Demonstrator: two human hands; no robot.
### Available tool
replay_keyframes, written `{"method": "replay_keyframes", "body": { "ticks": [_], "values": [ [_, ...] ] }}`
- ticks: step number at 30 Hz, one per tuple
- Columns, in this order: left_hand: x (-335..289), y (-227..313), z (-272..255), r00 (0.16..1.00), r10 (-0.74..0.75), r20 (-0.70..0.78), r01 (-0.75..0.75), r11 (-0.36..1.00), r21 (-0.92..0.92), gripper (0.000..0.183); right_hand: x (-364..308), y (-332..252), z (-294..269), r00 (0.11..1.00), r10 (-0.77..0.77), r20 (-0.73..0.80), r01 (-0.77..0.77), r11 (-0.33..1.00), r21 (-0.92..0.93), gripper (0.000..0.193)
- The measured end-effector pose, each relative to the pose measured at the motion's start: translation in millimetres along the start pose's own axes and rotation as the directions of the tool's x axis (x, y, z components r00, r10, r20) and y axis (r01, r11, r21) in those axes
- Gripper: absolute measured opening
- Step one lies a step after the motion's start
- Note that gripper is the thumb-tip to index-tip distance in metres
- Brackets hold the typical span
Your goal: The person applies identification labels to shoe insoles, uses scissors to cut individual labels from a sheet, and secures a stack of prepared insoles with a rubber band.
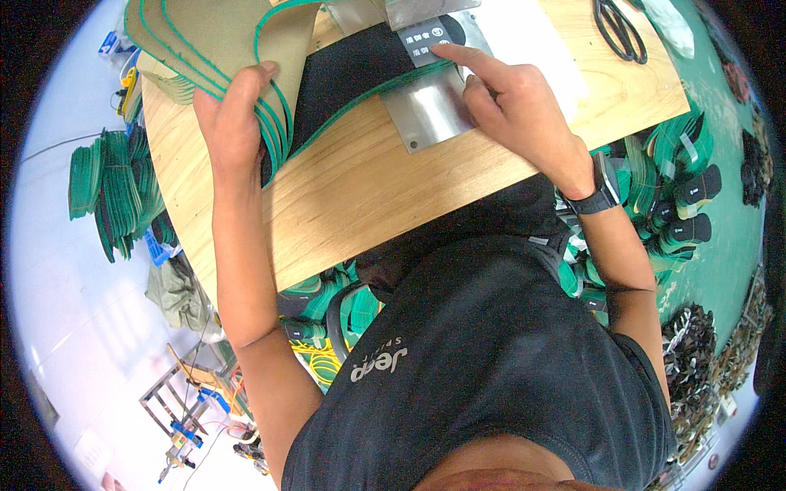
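Observation:
My left hand is closed round the near ends of several tan insoles with green edges, fanned upward. A black insole with a green edge lies over the wooden table, its rounded end on a shiny metal plate. Pale printed marks sit on a grey patch at that end. My right hand is at this end, its index finger stretched onto the patch and the thumb apart, the other fingers curled. Just above the patch is a metal block, cut off by the frame's top.
Black-handled scissors lie at the far right of the wooden table, and a white sheet lies right of the plate. Bundles of green-edged insoles hang at left; more stacks sit right, below the table.

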State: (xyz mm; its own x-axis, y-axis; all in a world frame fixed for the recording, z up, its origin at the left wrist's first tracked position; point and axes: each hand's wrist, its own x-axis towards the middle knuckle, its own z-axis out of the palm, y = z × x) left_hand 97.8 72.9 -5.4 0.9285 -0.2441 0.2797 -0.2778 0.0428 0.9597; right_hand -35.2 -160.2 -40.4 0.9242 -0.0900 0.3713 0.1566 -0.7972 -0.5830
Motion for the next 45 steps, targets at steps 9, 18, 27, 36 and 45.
{"method": "replay_keyframes", "body": {
  "ticks": [9,18,27,36,45],
  "values": [
    [-2.2,3.3,2.6,1.000,-0.023,-0.008,0.023,1.000,-0.003,0.022,-4.1,1.8,-0.8,1.000,-0.004,-0.030,0.007,0.996,0.094,0.034],
    [-1.4,4.0,4.3,1.000,-0.020,-0.015,0.021,0.999,0.031,0.023,-21.4,2.7,-7.8,0.990,0.031,-0.138,0.004,0.970,0.244,0.030],
    [-0.6,-0.6,2.2,0.996,-0.020,-0.092,0.021,1.000,0.005,0.019,-33.0,-1.9,-17.0,0.993,-0.014,-0.118,0.051,0.946,0.321,0.020],
    [-7.1,-1.7,6.7,0.984,-0.021,0.179,-0.043,0.937,0.346,0.023,-33.3,-3.7,-23.9,0.990,0.002,-0.139,0.040,0.952,0.302,0.017],
    [-5.7,34.9,37.3,0.886,-0.187,0.425,-0.247,0.585,0.772,0.078,-17.7,-6.7,-35.3,0.989,-0.034,-0.143,0.061,0.980,0.188,0.019]
  ]
}}
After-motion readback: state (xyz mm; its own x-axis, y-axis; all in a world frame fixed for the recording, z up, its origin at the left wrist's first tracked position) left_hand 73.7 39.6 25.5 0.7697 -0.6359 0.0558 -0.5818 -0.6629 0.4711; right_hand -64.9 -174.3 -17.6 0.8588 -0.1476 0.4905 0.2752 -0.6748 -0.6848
